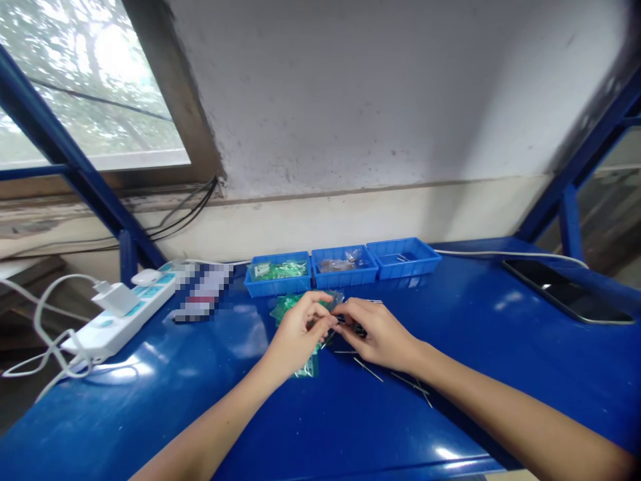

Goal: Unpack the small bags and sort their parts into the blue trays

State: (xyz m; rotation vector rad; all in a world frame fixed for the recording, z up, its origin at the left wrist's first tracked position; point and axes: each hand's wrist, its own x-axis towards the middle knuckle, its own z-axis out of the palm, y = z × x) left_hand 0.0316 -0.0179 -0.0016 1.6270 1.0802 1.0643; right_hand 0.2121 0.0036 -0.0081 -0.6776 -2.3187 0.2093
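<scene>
My left hand (299, 332) and my right hand (376, 334) meet fingertip to fingertip over the middle of the blue table (451, 347). Both are pinched closed on something small and dark between them; I cannot make it out. Under and behind the hands lie clear bags of green parts (293, 306), one corner poking out below my left hand. Several thin metal pins (368, 369) lie loose on the table beside my right wrist.
Three small blue trays stand in a row behind the hands: left (278, 272) with green parts, middle (343, 266) with a clear bag, right (403, 257). A white power strip (125, 314) with plugs lies left. A black phone (568, 292) lies far right.
</scene>
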